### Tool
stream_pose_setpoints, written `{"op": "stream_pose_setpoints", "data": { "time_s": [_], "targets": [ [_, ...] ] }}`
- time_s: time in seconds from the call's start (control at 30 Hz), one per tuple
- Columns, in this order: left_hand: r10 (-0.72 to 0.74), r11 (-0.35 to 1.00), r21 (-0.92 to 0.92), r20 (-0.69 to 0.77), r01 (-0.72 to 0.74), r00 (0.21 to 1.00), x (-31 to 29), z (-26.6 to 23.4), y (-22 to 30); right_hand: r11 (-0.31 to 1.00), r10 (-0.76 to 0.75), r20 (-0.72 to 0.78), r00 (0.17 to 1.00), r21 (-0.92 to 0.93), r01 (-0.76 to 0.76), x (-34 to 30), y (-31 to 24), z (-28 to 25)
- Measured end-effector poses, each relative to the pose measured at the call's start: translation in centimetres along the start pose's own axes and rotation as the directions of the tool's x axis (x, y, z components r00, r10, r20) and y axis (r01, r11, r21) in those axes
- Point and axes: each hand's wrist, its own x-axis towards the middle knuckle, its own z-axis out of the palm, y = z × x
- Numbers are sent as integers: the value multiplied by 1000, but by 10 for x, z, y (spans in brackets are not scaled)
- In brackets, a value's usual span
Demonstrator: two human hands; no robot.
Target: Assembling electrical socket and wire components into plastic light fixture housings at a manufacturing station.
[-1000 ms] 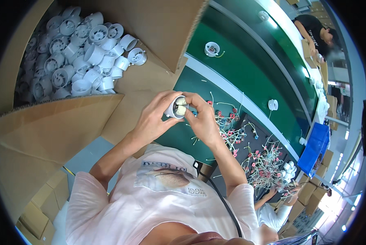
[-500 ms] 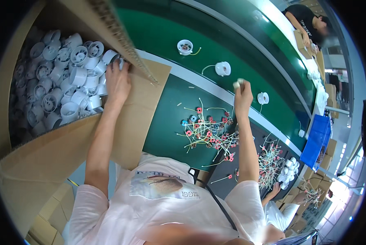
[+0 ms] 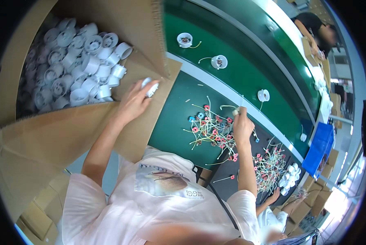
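My left hand [image 3: 135, 103] is closed on a white round plastic housing [image 3: 150, 87], over the cardboard flap beside the box. Many similar white housings [image 3: 90, 64] lie heaped in the open cardboard box [image 3: 64, 122] at the left. At the right edge of the green work surface, my right hand [image 3: 243, 127] pinches a small pale connector [image 3: 235, 112] with a thin wire at its fingertips. The rest of that piece is hidden by the fingers. Close to the left of this hand spreads a tangled pile of wired parts [image 3: 215, 132] with red and blue ends.
White housings with wires [image 3: 219, 61] sit spaced along the green conveyor [image 3: 240, 77]. A second wired pile [image 3: 269, 167] and stacked white housings [image 3: 289, 177] lie right, beside a co-worker's hand [image 3: 274, 197]. A blue bin [image 3: 318, 149] stands farther right; another person [image 3: 309, 28] works across the belt.
My left hand has come out of the box to the right, carrying a white housing. My right hand has drawn back from the conveyor's edge toward the wired pile, still pinching the pale connector.
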Motion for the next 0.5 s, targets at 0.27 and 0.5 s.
{"op": "stream_pose_setpoints", "data": {
  "time_s": [0.27,0.5],
  "targets": [
    [316,947,105,-154,-302,936,-6,40,3,326,33,371,928,874,-361,-3,-73,-42],
    [125,985,-85,-235,-148,964,-9,46,-3,264,-15,445,895,865,-426,2,-108,-46]
  ]
}}
